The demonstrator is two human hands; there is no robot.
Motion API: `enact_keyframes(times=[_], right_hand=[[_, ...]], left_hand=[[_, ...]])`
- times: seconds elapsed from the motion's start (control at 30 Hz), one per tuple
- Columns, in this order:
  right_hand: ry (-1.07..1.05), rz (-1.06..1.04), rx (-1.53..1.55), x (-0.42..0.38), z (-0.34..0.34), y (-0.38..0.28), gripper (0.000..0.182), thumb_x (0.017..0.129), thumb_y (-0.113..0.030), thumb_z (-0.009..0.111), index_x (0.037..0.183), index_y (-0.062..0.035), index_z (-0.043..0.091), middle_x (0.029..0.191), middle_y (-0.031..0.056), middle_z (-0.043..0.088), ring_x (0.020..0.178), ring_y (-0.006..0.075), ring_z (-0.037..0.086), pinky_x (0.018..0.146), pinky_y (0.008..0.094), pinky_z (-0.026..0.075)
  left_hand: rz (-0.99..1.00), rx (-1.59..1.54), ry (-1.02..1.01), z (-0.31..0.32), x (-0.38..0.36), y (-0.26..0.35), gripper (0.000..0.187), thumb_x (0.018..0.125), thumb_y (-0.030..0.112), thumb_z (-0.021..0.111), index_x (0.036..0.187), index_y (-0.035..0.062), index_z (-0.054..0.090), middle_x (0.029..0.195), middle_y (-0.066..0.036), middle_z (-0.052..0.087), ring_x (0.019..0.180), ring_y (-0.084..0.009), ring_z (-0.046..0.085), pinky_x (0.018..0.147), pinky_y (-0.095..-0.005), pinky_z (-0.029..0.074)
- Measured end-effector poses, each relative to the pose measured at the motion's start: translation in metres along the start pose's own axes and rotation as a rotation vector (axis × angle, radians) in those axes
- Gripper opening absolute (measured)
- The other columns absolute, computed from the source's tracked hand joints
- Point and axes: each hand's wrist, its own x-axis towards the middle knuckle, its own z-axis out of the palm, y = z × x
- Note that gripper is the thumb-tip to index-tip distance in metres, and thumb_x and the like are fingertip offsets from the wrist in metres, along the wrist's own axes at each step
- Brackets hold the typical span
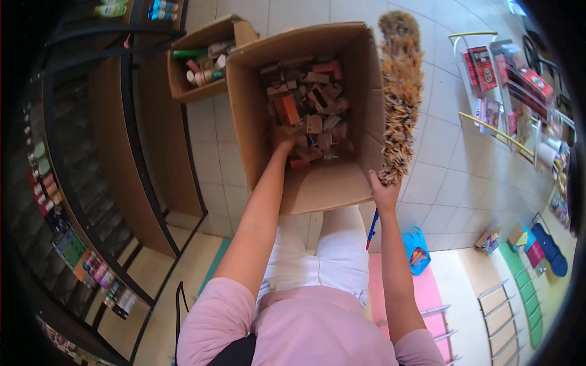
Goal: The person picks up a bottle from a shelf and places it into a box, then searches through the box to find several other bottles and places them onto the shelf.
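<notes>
Left hand (pixel 284 140): inside carton (pixel 323 190), nearer; grip too blurred to tell
Orange box (pixel 290 110): just far, long axis roughly near-to-far
Right hand (pixel 385 196): clamped on duster (pixel 400 110)

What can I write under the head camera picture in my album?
The left hand reaches into a big cardboard box of little packets while the right hand holds a fluffy duster.

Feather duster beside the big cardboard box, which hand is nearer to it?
Right. The right hand is at the near end of the feather duster; the left hand is farther away, inside the big cardboard box.
</notes>
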Motion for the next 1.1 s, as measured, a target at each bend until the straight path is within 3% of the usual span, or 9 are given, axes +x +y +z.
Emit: enact_keyframes(times=[0.2, 0.3, 0.4, 0.5, 0.6, 0.67, 0.77, 0.87, 1.1], right_hand=[[-0.112, 0.183, 0.166, 0.0, -0.001, 0.006, 0.032, 0.065, -0.007, 0.063, 0.091, 0.0038, 0.048, 0.086, 0.0072, 0.053, 0.077, 0.0149, 0.05, 0.069, 0.0254, 0.04], [-0.105, 0.226, 0.173, -0.003, 0.0, 0.016, 0.035, 0.064, -0.006, 0.063, 0.094, 0.0041, 0.047, 0.09, 0.0078, 0.052, 0.081, 0.0151, 0.049, 0.072, 0.0252, 0.039], [-0.046, 0.17, 0.149, -0.004, 0.001, 0.028, 0.034, 0.064, -0.005, 0.062, 0.094, 0.0034, 0.048, 0.089, 0.0069, 0.052, 0.079, 0.0139, 0.05, 0.07, 0.0241, 0.04], [-0.058, 0.187, 0.143, -0.009, -0.001, 0.025, 0.029, 0.065, -0.004, 0.061, 0.09, 0.0021, 0.05, 0.085, 0.0045, 0.054, 0.073, 0.0115, 0.051, 0.064, 0.0227, 0.042], [-0.069, 0.209, 0.197, -0.004, 0.004, 0.013, 0.031, 0.065, -0.004, 0.061, 0.093, 0.0027, 0.049, 0.087, 0.0058, 0.054, 0.076, 0.0129, 0.051, 0.068, 0.0236, 0.041], [-0.112, 0.245, 0.197, -0.005, 0.0, 0.008, 0.036, 0.064, -0.003, 0.062, 0.096, 0.0035, 0.047, 0.09, 0.0078, 0.053, 0.081, 0.0152, 0.051, 0.074, 0.0251, 0.04], [-0.099, 0.313, 0.244, -0.006, 0.0, 0.014, 0.035, 0.065, -0.003, 0.061, 0.096, 0.0034, 0.047, 0.089, 0.0077, 0.054, 0.08, 0.015, 0.052, 0.073, 0.0253, 0.041], [-0.098, 0.254, 0.203, -0.005, 0.001, 0.006, 0.035, 0.065, -0.003, 0.061, 0.096, 0.0034, 0.047, 0.09, 0.0078, 0.054, 0.08, 0.0151, 0.051, 0.073, 0.0253, 0.041], [-0.063, 0.232, 0.171, -0.005, 0.003, 0.002, 0.035, 0.064, -0.003, 0.061, 0.096, 0.0037, 0.047, 0.09, 0.008, 0.054, 0.08, 0.0155, 0.051, 0.074, 0.0253, 0.04]], left_hand=[[-0.158, 0.39, -0.024, 0.026, 0.015, 0.024, 0.101, 0.053, 0.048, 0.066, 0.126, 0.0052, 0.012, 0.116, -0.019, 0.038, 0.106, -0.0276, 0.041, 0.081, -0.0357, 0.039], [-0.096, 0.402, -0.237, 0.013, 0.04, 0.011, 0.094, 0.057, 0.051, 0.062, 0.125, 0.0048, 0.016, 0.116, -0.02, 0.038, 0.099, -0.029, 0.047, 0.079, -0.0357, 0.04], [-0.056, 0.573, -0.177, 0.015, 0.044, 0.013, 0.09, 0.057, 0.052, 0.061, 0.122, 0.0031, 0.024, 0.107, -0.019, 0.047, 0.089, -0.0276, 0.053, 0.073, -0.0353, 0.043], [-0.169, 0.571, -0.474, 0.008, 0.051, 0.021, 0.086, 0.056, 0.052, 0.061, 0.117, 0.0007, 0.03, 0.097, -0.019, 0.053, 0.086, -0.0264, 0.055, 0.073, -0.0352, 0.043], [-0.102, 0.651, -0.425, 0.005, 0.026, 0.051, 0.076, 0.058, 0.053, 0.06, 0.108, -0.0003, 0.04, 0.092, -0.017, 0.055, 0.086, -0.0258, 0.055, 0.073, -0.0341, 0.043], [-0.025, 0.752, -0.606, 0.021, 0.01, 0.057, 0.068, 0.058, 0.045, 0.063, 0.105, 0.0003, 0.042, 0.091, -0.015, 0.056, 0.084, -0.0267, 0.055, 0.07, -0.0347, 0.044], [0.116, 0.675, -0.369, 0.01, -0.032, 0.083, 0.052, 0.062, 0.03, 0.064, 0.099, 0.0002, 0.045, 0.089, -0.014, 0.056, 0.082, -0.0282, 0.056, 0.067, -0.0353, 0.046], [0.22, 0.505, -0.471, 0.041, -0.031, 0.047, 0.044, 0.063, 0.016, 0.061, 0.1, 0.0002, 0.043, 0.087, -0.015, 0.055, 0.081, -0.0295, 0.056, 0.066, -0.0365, 0.046], [0.34, 0.554, -0.796, 0.053, -0.055, 0.054, 0.049, 0.063, 0.012, 0.057, 0.107, 0.0034, 0.039, 0.097, -0.017, 0.05, 0.092, -0.0299, 0.05, 0.07, -0.0393, 0.044]])
